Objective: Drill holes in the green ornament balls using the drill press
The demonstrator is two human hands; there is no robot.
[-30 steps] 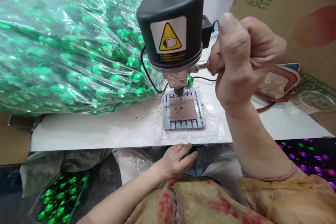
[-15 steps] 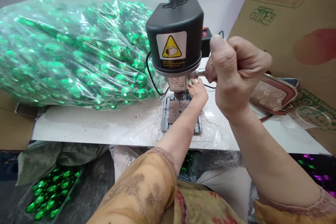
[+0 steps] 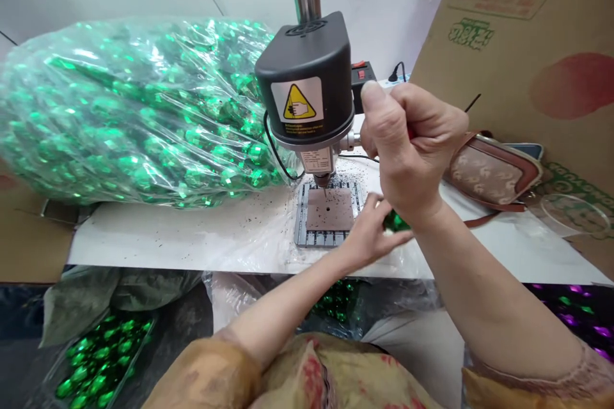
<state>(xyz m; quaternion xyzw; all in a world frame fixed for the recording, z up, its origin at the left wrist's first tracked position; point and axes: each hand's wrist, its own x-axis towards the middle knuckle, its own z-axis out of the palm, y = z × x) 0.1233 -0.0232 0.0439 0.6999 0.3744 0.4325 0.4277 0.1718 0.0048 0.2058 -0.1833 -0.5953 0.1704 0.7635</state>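
My right hand is a closed fist around the feed lever of a small black drill press; the lever's metal rod runs from the drill head into the fist. My left hand holds a shiny green faceted ball to the right of the press base, below the right wrist. Part of the ball is hidden by the fingers. Under the drill bit, a brown board with one dark hole lies on the slotted metal base plate, with dark shavings scattered about.
A big clear bag of green faceted balls lies on the white table at left. A pouch and a cardboard box stand at right. Below the table edge are a tub of green balls and purple balls.
My left hand went from the table's front edge to behind the press's right side, then came back toward me with the green ball. My right hand stays on the lever.
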